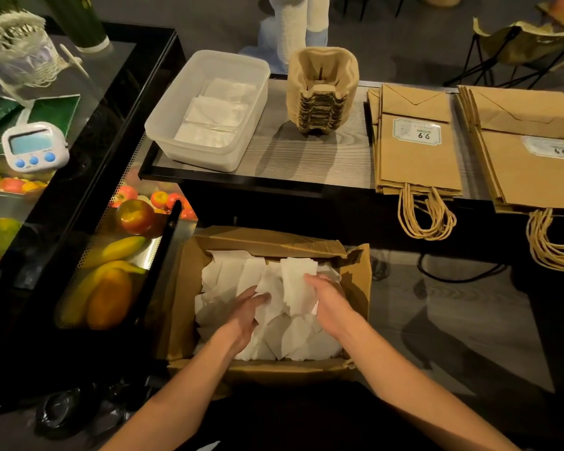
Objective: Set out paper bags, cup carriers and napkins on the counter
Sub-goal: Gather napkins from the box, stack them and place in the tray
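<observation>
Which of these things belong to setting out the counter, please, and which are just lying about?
Job: napkins, cardboard box, plastic tub, cup carriers, paper bags.
Lying about: timer, fruit.

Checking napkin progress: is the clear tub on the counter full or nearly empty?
Partly filled. The clear tub holds a shallow layer of napkins; its walls rise well above them.

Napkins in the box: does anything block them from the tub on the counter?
Nothing visible does. The left hand and right hand are on the napkins in the box; the tub on the counter stands lidless, its top open.
</observation>
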